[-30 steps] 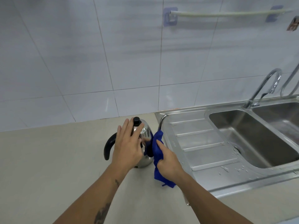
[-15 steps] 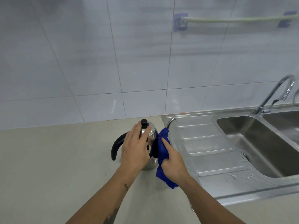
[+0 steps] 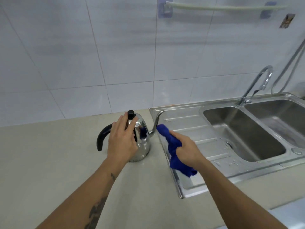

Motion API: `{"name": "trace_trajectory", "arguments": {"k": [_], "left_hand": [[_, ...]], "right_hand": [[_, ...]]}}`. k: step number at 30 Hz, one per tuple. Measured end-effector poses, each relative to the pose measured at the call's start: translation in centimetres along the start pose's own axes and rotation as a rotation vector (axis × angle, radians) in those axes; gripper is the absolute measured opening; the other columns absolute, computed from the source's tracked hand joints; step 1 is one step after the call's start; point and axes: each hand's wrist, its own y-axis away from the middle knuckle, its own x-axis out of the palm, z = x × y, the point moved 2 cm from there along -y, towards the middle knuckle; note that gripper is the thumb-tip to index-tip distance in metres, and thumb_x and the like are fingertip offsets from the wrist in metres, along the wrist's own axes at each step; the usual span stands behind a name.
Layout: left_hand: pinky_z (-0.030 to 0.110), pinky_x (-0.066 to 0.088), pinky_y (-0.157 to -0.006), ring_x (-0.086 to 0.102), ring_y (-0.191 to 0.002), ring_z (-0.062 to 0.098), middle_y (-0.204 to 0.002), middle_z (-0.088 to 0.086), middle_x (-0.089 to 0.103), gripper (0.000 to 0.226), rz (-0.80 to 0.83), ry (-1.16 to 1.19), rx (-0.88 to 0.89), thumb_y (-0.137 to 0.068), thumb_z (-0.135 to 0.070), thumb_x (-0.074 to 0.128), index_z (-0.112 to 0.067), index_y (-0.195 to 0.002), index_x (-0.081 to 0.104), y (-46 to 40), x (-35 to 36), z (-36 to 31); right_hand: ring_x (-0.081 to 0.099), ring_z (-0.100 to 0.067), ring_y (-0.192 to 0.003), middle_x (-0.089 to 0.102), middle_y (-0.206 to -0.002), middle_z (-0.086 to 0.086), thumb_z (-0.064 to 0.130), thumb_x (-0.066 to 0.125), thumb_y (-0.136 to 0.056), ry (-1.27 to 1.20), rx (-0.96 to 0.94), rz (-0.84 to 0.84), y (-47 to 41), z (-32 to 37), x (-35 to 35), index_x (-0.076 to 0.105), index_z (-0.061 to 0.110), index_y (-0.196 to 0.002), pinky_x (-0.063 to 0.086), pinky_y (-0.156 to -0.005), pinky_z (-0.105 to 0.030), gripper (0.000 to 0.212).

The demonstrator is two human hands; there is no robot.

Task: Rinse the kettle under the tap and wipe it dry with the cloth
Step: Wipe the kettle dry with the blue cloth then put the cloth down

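A shiny steel kettle (image 3: 142, 142) with a black knob, a black handle and a thin curved spout stands upright on the beige counter. My left hand (image 3: 122, 139) lies flat over its top and side, pressing on the lid. To the right, my right hand (image 3: 188, 151) grips a blue cloth (image 3: 173, 146). The cloth's tip is just right of the spout base, apart from the kettle body, and its tail hangs down over the sink's draining board (image 3: 198, 129).
A steel double sink (image 3: 244, 134) fills the right side, with water drops on its draining board. The tap (image 3: 257, 83) rises behind the basins, dry. A towel rail (image 3: 214, 7) is fixed high on the white tiled wall. Beige counter (image 3: 49, 162) stretches left.
My right hand has pulled the blue cloth away from the kettle's side to the right, over the draining board, and the spout now shows. My left hand stays on the kettle.
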Motion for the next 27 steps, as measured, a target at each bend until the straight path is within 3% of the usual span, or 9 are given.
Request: {"name": "trace_trajectory", "arguments": {"k": [2, 6, 8, 11, 14, 17, 24, 27], "left_hand": [[0.059, 0.047, -0.096, 0.048, -0.126, 0.042, -0.143, 0.02, 0.048, 0.065, -0.02, -0.009, 0.005, -0.071, 0.007, 0.067, -0.01, -0.134, 0.057, 0.1, 0.2, -0.1], [0.06, 0.048, -0.094, 0.049, -0.125, 0.044, -0.142, 0.022, 0.049, 0.063, -0.04, -0.016, 0.012, -0.072, 0.007, 0.067, -0.009, -0.133, 0.058, 0.1, 0.2, -0.1], [0.06, 0.049, -0.092, 0.049, -0.125, 0.044, -0.142, 0.021, 0.049, 0.063, -0.039, -0.021, 0.012, -0.072, 0.007, 0.068, -0.009, -0.132, 0.057, 0.1, 0.1, -0.2], [0.059, 0.049, -0.094, 0.046, -0.128, 0.041, -0.145, 0.019, 0.046, 0.065, -0.025, -0.024, 0.012, -0.073, 0.005, 0.067, -0.011, -0.134, 0.055, 0.0, 0.1, -0.2], [0.059, 0.047, -0.095, 0.045, -0.128, 0.04, -0.145, 0.019, 0.046, 0.064, -0.024, -0.018, 0.01, -0.073, 0.005, 0.066, -0.011, -0.134, 0.055, 0.0, 0.1, -0.1], [0.059, 0.047, -0.095, 0.045, -0.128, 0.039, -0.145, 0.017, 0.046, 0.064, -0.017, -0.016, -0.002, -0.075, 0.004, 0.066, -0.012, -0.135, 0.055, -0.1, 0.1, -0.2], [0.054, 0.044, -0.102, 0.042, -0.133, 0.033, -0.148, 0.011, 0.045, 0.062, -0.011, 0.022, -0.034, -0.077, 0.002, 0.063, -0.017, -0.136, 0.055, 0.0, -0.2, -0.2], [0.046, 0.037, -0.111, 0.037, -0.138, 0.027, -0.154, 0.003, 0.038, 0.061, 0.055, 0.088, -0.072, -0.082, -0.002, 0.059, -0.023, -0.138, 0.052, -0.1, -0.7, -0.1]], "right_hand": [[0.061, -0.027, -0.107, 0.057, -0.132, -0.007, -0.007, 0.044, -0.086, 0.112, 0.025, -0.018, 0.0, -0.5, -1.5, 0.038, 0.032, -0.151, 0.049, -0.084, -0.033, 0.076], [0.052, -0.033, -0.126, 0.049, -0.144, -0.01, 0.004, 0.052, -0.088, 0.432, 0.088, 0.121, 0.2, -2.9, -1.3, 0.035, 0.021, -0.151, 0.044, -0.104, -0.039, 0.068], [0.039, -0.034, -0.137, 0.037, -0.155, -0.008, 0.013, 0.051, -0.09, 0.567, 0.18, 0.235, 0.6, -5.0, 0.2, 0.033, 0.018, -0.15, 0.033, -0.113, -0.047, 0.063], [0.011, -0.036, -0.15, 0.007, -0.167, -0.004, 0.035, 0.04, -0.096, 0.739, 0.226, 0.19, 1.1, -7.6, 1.9, 0.016, 0.023, -0.156, 0.011, -0.117, -0.064, 0.065], [-0.001, -0.035, -0.153, -0.003, -0.168, -0.001, 0.052, 0.031, -0.098, 0.704, 0.222, 0.148, 1.3, -8.8, 2.6, 0.008, 0.025, -0.158, 0.003, -0.117, -0.066, 0.07], [-0.002, -0.032, -0.154, -0.002, -0.168, 0.001, 0.058, 0.028, -0.097, 0.645, 0.24, 0.156, 0.7, -8.9, 2.1, 0.012, 0.026, -0.158, 0.0, -0.116, -0.066, 0.071], [0.002, -0.029, -0.154, 0.002, -0.168, 0.002, 0.061, 0.03, -0.095, 0.658, 0.259, 0.215, -0.6, -7.9, 0.4, 0.019, 0.028, -0.156, 0.001, -0.115, -0.069, 0.071], [0.013, -0.026, -0.153, 0.013, -0.167, 0.002, 0.052, 0.04, -0.096, 0.533, 0.139, 0.146, -0.6, -5.2, 0.6, 0.026, 0.024, -0.155, 0.007, -0.119, -0.064, 0.067]]}}
